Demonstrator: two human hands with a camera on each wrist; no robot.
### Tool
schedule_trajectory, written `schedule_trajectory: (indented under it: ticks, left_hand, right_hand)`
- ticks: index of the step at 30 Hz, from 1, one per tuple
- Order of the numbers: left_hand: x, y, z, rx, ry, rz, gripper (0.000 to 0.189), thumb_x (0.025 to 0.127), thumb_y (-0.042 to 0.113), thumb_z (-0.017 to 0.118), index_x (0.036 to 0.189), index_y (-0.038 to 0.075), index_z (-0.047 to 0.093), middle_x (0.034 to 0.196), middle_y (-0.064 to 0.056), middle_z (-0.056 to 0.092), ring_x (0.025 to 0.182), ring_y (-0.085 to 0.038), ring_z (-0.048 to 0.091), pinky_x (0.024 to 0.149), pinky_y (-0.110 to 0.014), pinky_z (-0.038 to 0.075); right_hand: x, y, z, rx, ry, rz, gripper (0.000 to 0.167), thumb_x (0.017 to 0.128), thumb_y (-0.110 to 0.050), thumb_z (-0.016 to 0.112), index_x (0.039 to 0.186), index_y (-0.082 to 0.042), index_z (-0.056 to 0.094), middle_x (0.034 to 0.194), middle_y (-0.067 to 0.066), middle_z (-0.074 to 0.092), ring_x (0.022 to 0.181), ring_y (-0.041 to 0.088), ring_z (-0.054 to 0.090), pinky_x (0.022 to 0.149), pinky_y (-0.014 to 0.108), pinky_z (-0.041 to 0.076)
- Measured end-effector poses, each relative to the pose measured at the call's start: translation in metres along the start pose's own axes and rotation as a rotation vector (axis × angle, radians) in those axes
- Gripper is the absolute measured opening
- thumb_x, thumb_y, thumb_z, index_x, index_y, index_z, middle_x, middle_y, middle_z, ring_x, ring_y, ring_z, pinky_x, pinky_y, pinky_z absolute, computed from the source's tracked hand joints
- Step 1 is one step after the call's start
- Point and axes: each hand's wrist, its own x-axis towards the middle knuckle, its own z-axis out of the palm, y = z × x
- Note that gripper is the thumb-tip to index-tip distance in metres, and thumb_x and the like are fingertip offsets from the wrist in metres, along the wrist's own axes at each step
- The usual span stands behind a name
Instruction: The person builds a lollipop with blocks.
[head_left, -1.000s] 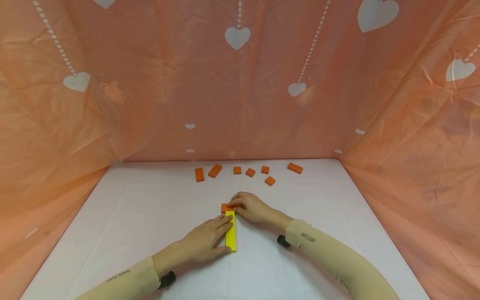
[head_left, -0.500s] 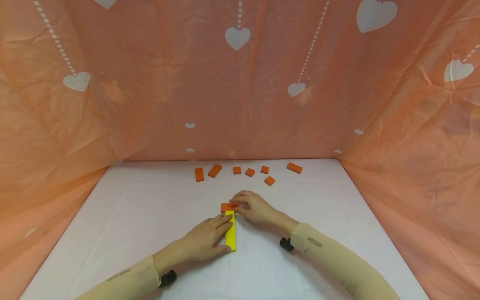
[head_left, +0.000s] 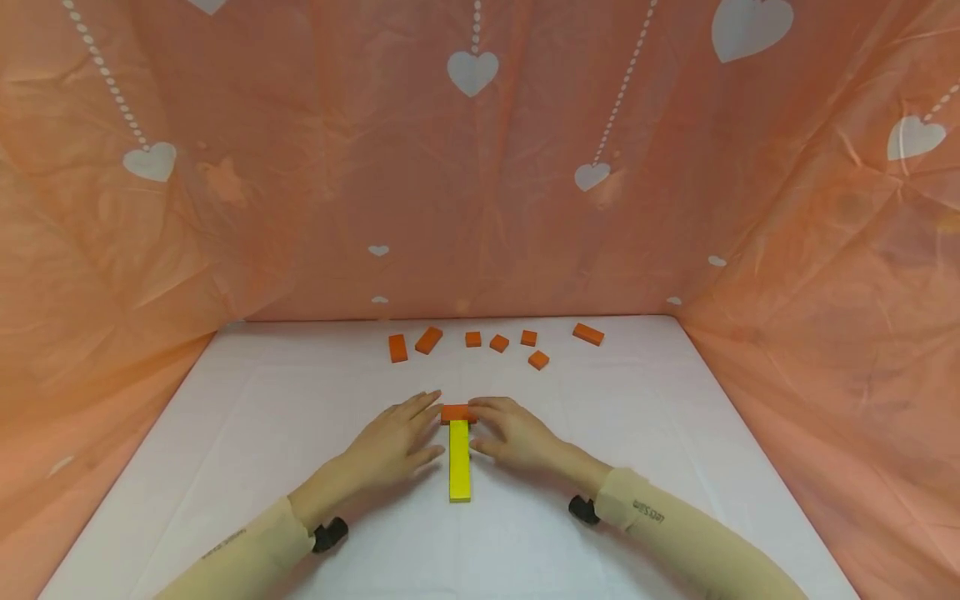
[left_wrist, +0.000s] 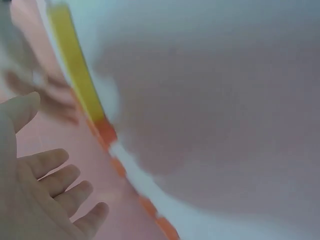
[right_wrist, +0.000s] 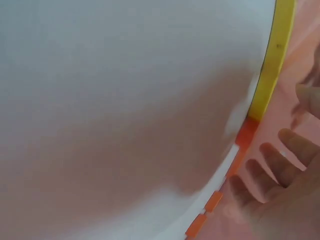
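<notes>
Beige sleeves (head_left: 243,554) are seen at the lower left and lower right. Beyond them, below the frame's centre, a yellow bar (head_left: 459,471) is laid lengthwise on the white counter (head_left: 517,533). It is flanked by the left hand (head_left: 393,442) and the right hand (head_left: 521,433), both with fingers spread. At its far end an orange block (head_left: 455,413) is set crosswise; whether this is touched by either hand cannot be told. Farther up, seven more orange blocks (head_left: 429,340) are scattered before a pink-orange curtain (head_left: 480,208).
</notes>
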Motion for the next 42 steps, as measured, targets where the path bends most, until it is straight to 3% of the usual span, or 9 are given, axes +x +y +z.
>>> schedule_trajectory:
  ticks: [6, 13, 18, 21, 28, 36, 42]
  left_hand:
    - [0.020, -0.035, -0.014, -0.035, 0.089, -0.066, 0.067, 0.101, 0.036, 0.068, 0.151, -0.004, 0.048, 0.162, -0.022, 0.040, 0.147, -0.043, 0.041, 0.116, -0.061, 0.038]
    - [0.045, -0.075, -0.018, -0.145, 0.090, -0.204, 0.066, 0.104, 0.032, 0.065, 0.152, -0.008, 0.044, 0.160, -0.027, 0.040, 0.148, -0.045, 0.037, 0.120, -0.059, 0.031]
    - [0.064, -0.090, -0.016, -0.194, 0.089, -0.189, 0.060, 0.104, 0.029, 0.064, 0.152, -0.004, 0.047, 0.161, -0.024, 0.040, 0.149, -0.044, 0.036, 0.121, -0.059, 0.029]
    - [0.078, -0.092, -0.015, -0.205, 0.096, -0.156, 0.056, 0.105, 0.028, 0.063, 0.151, -0.002, 0.050, 0.163, -0.022, 0.039, 0.149, -0.043, 0.037, 0.122, -0.059, 0.030]
    - [0.112, -0.083, -0.012, -0.254, 0.149, -0.068, 0.052, 0.105, 0.019, 0.063, 0.150, -0.003, 0.051, 0.153, -0.024, 0.050, 0.136, -0.040, 0.054, 0.115, -0.055, 0.042]
    - [0.134, -0.071, -0.002, -0.290, 0.111, -0.109, 0.050, 0.105, 0.019, 0.063, 0.151, 0.001, 0.052, 0.153, -0.021, 0.052, 0.141, -0.039, 0.050, 0.116, -0.056, 0.040]
    - [0.150, -0.069, 0.001, -0.274, 0.144, -0.095, 0.046, 0.104, 0.015, 0.064, 0.146, 0.000, 0.057, 0.148, -0.019, 0.058, 0.136, -0.036, 0.056, 0.115, -0.052, 0.043]
  right_hand:
    - [-0.006, -0.008, 0.007, -0.138, -0.048, -0.028, 0.065, 0.097, -0.041, 0.073, 0.153, -0.014, 0.053, 0.162, 0.006, 0.045, 0.148, 0.030, 0.043, 0.118, 0.052, 0.038]
    - [-0.009, -0.013, 0.010, -0.172, -0.081, -0.021, 0.064, 0.096, -0.046, 0.071, 0.151, -0.017, 0.056, 0.164, 0.005, 0.042, 0.150, 0.028, 0.039, 0.121, 0.052, 0.035]
    - [-0.010, -0.014, 0.011, -0.182, -0.086, -0.016, 0.063, 0.097, -0.046, 0.070, 0.151, -0.018, 0.056, 0.164, 0.004, 0.042, 0.150, 0.028, 0.039, 0.121, 0.052, 0.034]
    - [-0.010, -0.013, 0.011, -0.190, -0.086, -0.017, 0.062, 0.097, -0.046, 0.069, 0.151, -0.017, 0.056, 0.164, 0.005, 0.042, 0.150, 0.028, 0.040, 0.121, 0.051, 0.034]
    - [-0.010, -0.012, 0.010, -0.191, -0.090, -0.010, 0.063, 0.097, -0.047, 0.069, 0.152, -0.018, 0.055, 0.164, 0.004, 0.041, 0.150, 0.027, 0.039, 0.122, 0.050, 0.034]
    - [-0.012, -0.013, 0.013, -0.192, -0.116, -0.028, 0.063, 0.098, -0.047, 0.069, 0.152, -0.016, 0.055, 0.164, 0.005, 0.041, 0.150, 0.027, 0.040, 0.122, 0.049, 0.033]
    - [-0.010, -0.013, 0.013, -0.220, -0.116, -0.034, 0.064, 0.098, -0.048, 0.068, 0.152, -0.017, 0.055, 0.164, 0.004, 0.041, 0.150, 0.025, 0.039, 0.123, 0.047, 0.033]
